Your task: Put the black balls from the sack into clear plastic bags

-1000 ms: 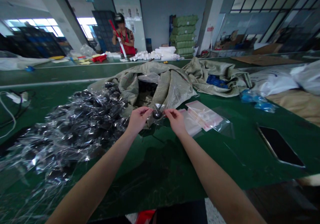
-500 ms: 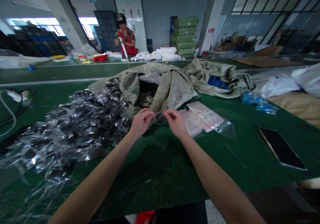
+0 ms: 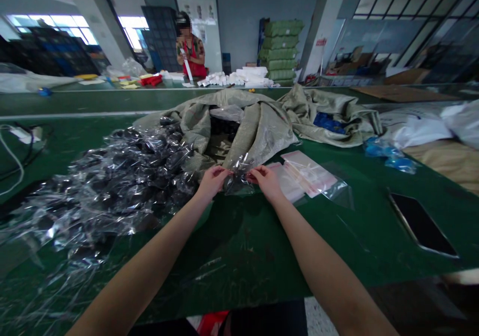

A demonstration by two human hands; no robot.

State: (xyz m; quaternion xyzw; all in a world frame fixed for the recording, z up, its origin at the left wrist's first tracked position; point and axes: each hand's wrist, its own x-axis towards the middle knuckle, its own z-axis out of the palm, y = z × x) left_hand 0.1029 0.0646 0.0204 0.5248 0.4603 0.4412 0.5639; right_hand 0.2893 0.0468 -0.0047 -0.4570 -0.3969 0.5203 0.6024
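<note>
Between my hands is a clear plastic bag [image 3: 240, 180] with something dark inside. My left hand [image 3: 213, 181] pinches its left side, and my right hand [image 3: 266, 182] pinches its right side. A heap of clear-wrapped black pieces [image 3: 130, 176] lies to the left of my left hand. Just beyond my hands, an open woven sack [image 3: 258, 131] shows more dark pieces in its mouth. Flat clear bags [image 3: 309, 173] lie in a stack beside my right hand.
A phone [image 3: 422, 223] lies at the right of the green table [image 3: 247, 256]. Farther back are a second sack [image 3: 348, 109] holding blue pieces [image 3: 329, 122], and blue wrapped pieces [image 3: 389, 154]. A power strip [image 3: 26, 134] sits left. A co-worker [image 3: 190, 51] stands across the tables.
The plastic bag between my hands has come up into fuller view, its clear film now spread above and below my fingers. Both hands stay close to where they were, still pinching.
</note>
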